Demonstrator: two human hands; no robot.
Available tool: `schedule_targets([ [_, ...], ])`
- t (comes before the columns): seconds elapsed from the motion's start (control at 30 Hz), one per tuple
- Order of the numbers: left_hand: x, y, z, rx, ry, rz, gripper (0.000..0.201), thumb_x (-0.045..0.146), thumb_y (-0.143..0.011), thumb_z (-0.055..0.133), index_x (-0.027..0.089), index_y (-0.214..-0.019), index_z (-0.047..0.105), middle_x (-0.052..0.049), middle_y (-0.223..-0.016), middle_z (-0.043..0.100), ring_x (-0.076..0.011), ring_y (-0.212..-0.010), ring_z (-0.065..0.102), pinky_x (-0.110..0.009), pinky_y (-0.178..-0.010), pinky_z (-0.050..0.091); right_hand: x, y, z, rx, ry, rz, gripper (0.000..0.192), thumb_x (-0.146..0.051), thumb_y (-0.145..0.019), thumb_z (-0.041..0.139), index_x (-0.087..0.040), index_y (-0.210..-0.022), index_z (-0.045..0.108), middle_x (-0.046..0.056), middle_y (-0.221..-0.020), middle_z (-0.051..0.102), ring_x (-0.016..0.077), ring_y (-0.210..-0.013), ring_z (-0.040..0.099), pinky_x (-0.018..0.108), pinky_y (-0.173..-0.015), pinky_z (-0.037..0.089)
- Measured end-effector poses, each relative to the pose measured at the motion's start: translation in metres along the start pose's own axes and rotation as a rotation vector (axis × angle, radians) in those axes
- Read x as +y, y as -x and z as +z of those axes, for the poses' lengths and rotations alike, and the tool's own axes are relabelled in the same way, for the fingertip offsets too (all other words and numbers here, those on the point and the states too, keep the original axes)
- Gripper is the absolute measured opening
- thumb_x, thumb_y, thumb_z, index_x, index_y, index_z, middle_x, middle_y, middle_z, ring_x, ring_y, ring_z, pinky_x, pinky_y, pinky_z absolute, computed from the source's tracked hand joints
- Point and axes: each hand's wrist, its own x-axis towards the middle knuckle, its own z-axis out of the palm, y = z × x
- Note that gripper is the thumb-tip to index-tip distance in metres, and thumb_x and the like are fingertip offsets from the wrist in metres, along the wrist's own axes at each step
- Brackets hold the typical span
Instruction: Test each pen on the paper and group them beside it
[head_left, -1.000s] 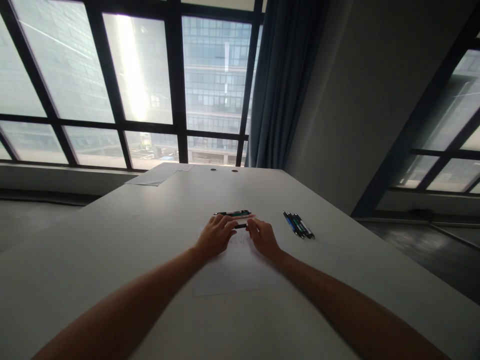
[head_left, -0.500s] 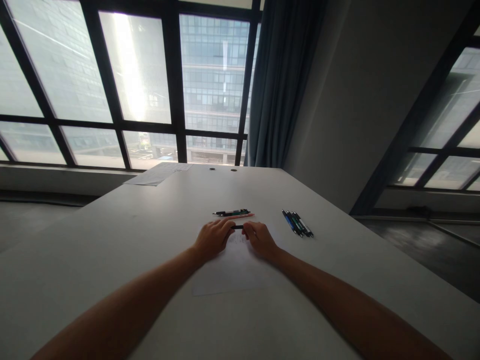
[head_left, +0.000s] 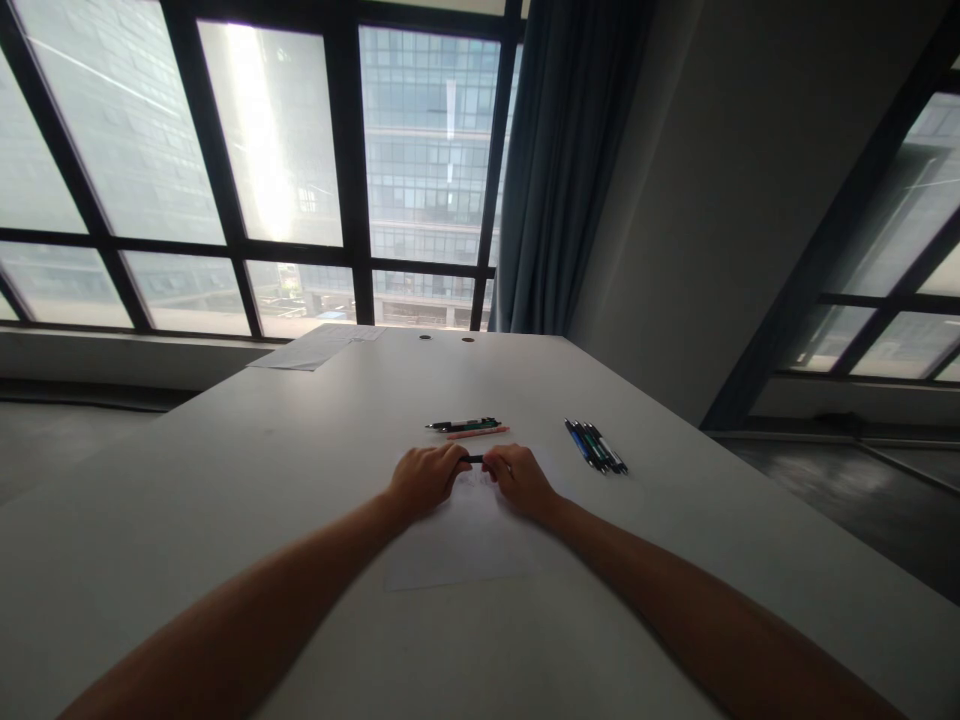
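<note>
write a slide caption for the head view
Both hands, left hand and right hand, grip a dark pen above paper.

Near the middle of the frame, only a short dark stretch of the pen point(head_left: 473, 459) shows between the left hand point(head_left: 424, 479) and the right hand point(head_left: 516, 481); both its ends are covered by the fingers, and the faint marks on the sheet of paper point(head_left: 465, 545) just beneath are too small to read. The pens beyond the hands point(head_left: 466, 427) and the row of pens to the right of centre point(head_left: 596, 447) lie so close together that their count is unclear, perhaps four or five in the row. Both forearms are cut off by the lower edge, and the papers at the table's far end point(head_left: 319, 347) are too distant to make out.
</note>
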Motion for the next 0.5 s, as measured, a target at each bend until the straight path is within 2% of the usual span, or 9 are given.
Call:
schedule_targets([
  [0.2,0.0024,-0.0002,-0.0030,-0.059,-0.028,-0.026,0.026,0.036,-0.099,0.037,0.022,-0.106,0.058,-0.005,-0.100,0.071,-0.0198,-0.080,0.068,-0.027,-0.064,0.047,0.0021,0.0009,0.0016,0.009,0.069,-0.068,0.055,-0.047,-0.100,0.030,-0.018,-0.064,0.060,0.002,-0.057,0.061,0.0153,-0.055,0.054,0.030,-0.067,0.040],
  [0.33,0.0021,0.0001,-0.0031,-0.084,-0.046,-0.032,0.027,0.036,-0.099,0.037,0.022,-0.106,0.059,-0.006,-0.101,0.071,-0.0204,-0.078,0.068,-0.028,-0.063,0.046,0.0046,0.0006,-0.0001,0.032,0.174,-0.193,0.051,-0.043,-0.101,0.030,-0.018,-0.067,0.059,0.004,-0.062,0.062,0.0171,-0.060,0.054,0.033,-0.072,0.039],
  [0.5,-0.0007,0.0025,-0.0005,-0.078,-0.049,-0.023,0.027,0.035,-0.099,0.037,0.022,-0.103,0.060,-0.005,-0.097,0.072,-0.0216,-0.075,0.068,-0.029,-0.062,0.046,0.0037,-0.0018,-0.0066,-0.019,0.320,-0.361,0.041,-0.037,-0.101,0.034,-0.016,-0.079,0.063,0.008,-0.071,0.064,0.0196,-0.069,0.055,0.037,-0.078,0.040],
])
